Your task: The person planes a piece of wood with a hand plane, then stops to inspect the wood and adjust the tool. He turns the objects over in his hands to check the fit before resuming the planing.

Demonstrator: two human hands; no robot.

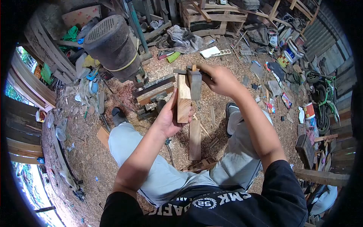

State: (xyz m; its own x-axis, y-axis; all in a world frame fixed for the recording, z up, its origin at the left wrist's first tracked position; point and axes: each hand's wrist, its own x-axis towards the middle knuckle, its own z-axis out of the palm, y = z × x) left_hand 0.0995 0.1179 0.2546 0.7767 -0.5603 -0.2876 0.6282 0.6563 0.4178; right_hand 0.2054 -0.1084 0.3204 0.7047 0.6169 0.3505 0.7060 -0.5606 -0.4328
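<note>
In my left hand (171, 118) is a squared wood block (184, 89), its fingers wrapped around the lower part and the pale end grain facing me. My right hand (217, 78) is closed on a greyish wooden tool that looks like a marking gauge (195, 85). The gauge's body lies against the right side of the block, and its short dark bar crosses the block's far end. Part of the tool is hidden behind my right fingers. Below my hands, a flat wood piece (195, 140) lies on the shavings between my legs.
A dark machine with a perforated cover (111, 45) stands at left, beside a wood-topped metal bed (155, 90). Scraps and shavings cover the floor (90, 151). A small bicycle (326, 96) leans by the right wall. A wooden frame (213, 19) is at the back.
</note>
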